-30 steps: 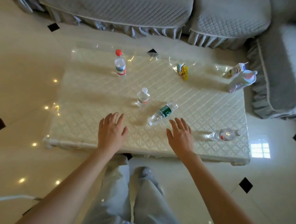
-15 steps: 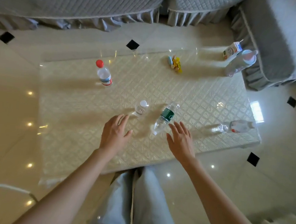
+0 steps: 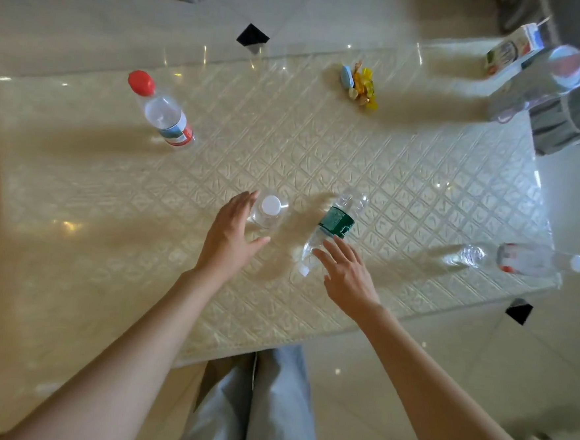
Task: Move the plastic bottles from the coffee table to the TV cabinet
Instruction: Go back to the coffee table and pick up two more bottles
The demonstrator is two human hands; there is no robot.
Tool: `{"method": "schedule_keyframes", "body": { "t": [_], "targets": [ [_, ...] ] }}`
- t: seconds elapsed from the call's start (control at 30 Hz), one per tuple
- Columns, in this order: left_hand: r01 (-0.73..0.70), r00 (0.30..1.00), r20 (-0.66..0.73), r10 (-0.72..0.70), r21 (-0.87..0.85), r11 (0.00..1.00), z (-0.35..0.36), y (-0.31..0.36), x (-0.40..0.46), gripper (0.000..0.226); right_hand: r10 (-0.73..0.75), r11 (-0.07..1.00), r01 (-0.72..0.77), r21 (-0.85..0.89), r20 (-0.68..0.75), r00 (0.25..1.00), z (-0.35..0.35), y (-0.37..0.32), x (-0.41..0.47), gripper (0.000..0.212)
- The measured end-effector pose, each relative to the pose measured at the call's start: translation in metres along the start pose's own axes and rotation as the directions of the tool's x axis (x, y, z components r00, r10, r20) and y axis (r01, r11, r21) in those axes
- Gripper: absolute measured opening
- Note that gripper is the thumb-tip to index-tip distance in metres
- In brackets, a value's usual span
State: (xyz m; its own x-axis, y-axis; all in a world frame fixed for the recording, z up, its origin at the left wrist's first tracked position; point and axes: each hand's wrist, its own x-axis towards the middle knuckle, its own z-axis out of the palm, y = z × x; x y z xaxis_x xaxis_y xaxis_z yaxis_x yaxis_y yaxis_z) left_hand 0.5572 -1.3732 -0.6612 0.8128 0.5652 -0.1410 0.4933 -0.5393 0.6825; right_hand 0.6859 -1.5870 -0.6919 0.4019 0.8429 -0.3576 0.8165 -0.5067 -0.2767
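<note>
Candies [image 3: 360, 84], a carton [image 3: 510, 49] and a blurred container [image 3: 545, 79] lay at the worktop's [image 3: 422, 167] far side. A red-capped bottle [image 3: 163, 114] stood left; a clear bottle [image 3: 522, 260] lay right. The left hand [image 3: 231, 236], fingers spread and released, flanked the small white-capped bottle [image 3: 268, 211]. The right hand [image 3: 346, 275], fingers extended, touched the toppled green-labelled bottle [image 3: 331, 228]. Pale tiled floor [image 3: 477, 370] surrounded the quilted-pattern surface.

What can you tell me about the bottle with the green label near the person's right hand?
The green-label bottle is clear, thin plastic that looks empty, with a dark green band around its middle. It lies on its side on the coffee table, neck pointing toward the person. The right hand reaches for it with fingers spread, fingertips at or near its neck end; actual contact is unclear.
</note>
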Motion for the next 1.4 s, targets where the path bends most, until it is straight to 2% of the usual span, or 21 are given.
{"method": "schedule_keyframes", "body": {
  "t": [0.1,0.33,0.43,0.6,0.7,0.87,1.07,1.17,1.3,1.4],
  "targets": [
    [-0.08,0.995,-0.057,0.077,-0.057,0.995,0.012,-0.005,0.009,0.073,-0.121,0.992,0.123,-0.037,0.039,0.992,0.019,0.008,0.014,0.057],
    [-0.149,0.982,-0.131,0.137,-0.09,0.985,0.026,-0.008,0.019,0.076,-0.205,0.951,0.219,-0.22,0.085,0.975,0.048,0.02,0.04,0.052],
    [-0.155,0.979,-0.147,0.139,-0.106,0.982,0.031,-0.007,0.023,0.075,-0.257,0.936,0.266,-0.23,0.069,0.964,0.056,0.026,0.048,0.045],
    [-0.191,0.97,-0.178,0.168,-0.12,0.974,0.033,-0.004,0.027,0.071,-0.386,0.916,0.367,-0.163,-0.104,0.917,0.053,0.037,0.045,0.036],
    [-0.197,0.968,-0.181,0.172,-0.129,0.972,0.033,-0.001,0.028,0.071,-0.384,0.923,0.368,-0.11,-0.238,0.892,0.037,0.044,0.036,0.03],
    [-0.193,0.969,-0.187,0.163,-0.158,0.968,0.035,0.008,0.027,0.068,-0.241,0.958,0.283,0.046,-0.402,0.883,0.001,0.056,0.022,0.03],
    [-0.22,0.968,-0.16,0.192,-0.179,0.959,0.05,0.041,0.034,0.064,0.104,0.923,0.104,0.37,-0.5,0.86,-0.039,0.08,0.02,0.036],
    [-0.243,0.965,-0.144,0.218,-0.193,0.951,0.064,0.059,0.04,0.064,0.266,0.855,0.026,0.518,-0.482,0.835,-0.057,0.089,0.021,0.043],
    [-0.25,0.966,-0.109,0.233,-0.2,0.947,0.082,0.07,0.051,0.067,0.428,0.789,-0.094,0.607,-0.433,0.794,-0.07,0.103,0.024,0.048],
    [-0.254,0.966,-0.096,0.239,-0.209,0.944,0.093,0.076,0.056,0.065,0.547,0.682,-0.156,0.714,-0.357,0.757,-0.073,0.114,0.028,0.052]
  ]
}}
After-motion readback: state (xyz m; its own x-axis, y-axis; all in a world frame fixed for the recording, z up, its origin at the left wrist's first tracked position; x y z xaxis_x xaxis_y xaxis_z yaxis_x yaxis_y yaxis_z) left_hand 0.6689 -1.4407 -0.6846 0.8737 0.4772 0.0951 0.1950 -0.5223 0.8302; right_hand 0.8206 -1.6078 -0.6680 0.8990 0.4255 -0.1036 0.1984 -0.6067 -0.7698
